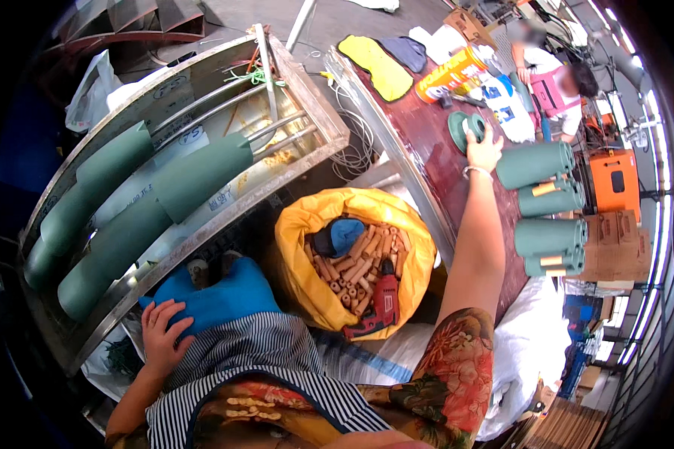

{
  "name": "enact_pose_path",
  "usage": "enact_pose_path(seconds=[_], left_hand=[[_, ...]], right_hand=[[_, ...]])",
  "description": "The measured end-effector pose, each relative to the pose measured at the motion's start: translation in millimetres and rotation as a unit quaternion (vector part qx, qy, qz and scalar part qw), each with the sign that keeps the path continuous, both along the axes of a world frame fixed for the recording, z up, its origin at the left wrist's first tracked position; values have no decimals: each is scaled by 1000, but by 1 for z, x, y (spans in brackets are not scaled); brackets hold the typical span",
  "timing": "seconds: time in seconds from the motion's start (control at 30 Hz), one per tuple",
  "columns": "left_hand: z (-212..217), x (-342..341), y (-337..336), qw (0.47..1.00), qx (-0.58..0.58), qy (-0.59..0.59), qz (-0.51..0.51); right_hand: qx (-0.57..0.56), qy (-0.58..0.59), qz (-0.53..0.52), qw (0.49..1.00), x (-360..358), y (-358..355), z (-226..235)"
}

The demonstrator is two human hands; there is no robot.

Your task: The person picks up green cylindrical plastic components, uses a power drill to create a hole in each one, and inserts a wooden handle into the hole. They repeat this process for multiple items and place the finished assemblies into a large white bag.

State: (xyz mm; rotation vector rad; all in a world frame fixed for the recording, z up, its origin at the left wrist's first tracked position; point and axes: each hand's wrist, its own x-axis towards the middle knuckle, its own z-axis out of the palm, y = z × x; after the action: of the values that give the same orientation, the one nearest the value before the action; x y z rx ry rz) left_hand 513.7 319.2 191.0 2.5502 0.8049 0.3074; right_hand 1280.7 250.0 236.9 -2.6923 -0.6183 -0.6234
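Observation:
My right hand (pixel 484 152) reaches out over the dark red tabletop (pixel 445 168). Its bent fingers grip the edge of a dark green round roll (pixel 460 131), which looks like tape. Close to that wrist, several green rolled sleeves (pixel 535 165) lie on the table, some with small tan pieces on them. My left hand (pixel 165 337) rests with fingers apart on my blue trouser leg (pixel 225 295), holding nothing. Left of my knees, two long green sleeves (pixel 195 176) sit on metal rods in a wooden-framed trough (pixel 303 168).
Between trough and table stands a yellow sack (pixel 299 247) of short tan tubes (pixel 367 262), with a red power drill (pixel 384 303) on top. An orange canister (pixel 449 73) and a yellow cloth (pixel 378 67) lie farther along the table. A person (pixel 558 86) works beyond it.

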Motion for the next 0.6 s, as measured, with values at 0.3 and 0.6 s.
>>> enact_pose_path(seconds=[0.3, 0.6], left_hand=[[-2, 27, -1, 997, -12, -21, 67], [-16, 71, 14, 978, -26, -203, 31]], right_hand=[[-55, 121, 27, 991, 12, 21, 15], [65, -81, 129, 986, -130, -88, 73]])
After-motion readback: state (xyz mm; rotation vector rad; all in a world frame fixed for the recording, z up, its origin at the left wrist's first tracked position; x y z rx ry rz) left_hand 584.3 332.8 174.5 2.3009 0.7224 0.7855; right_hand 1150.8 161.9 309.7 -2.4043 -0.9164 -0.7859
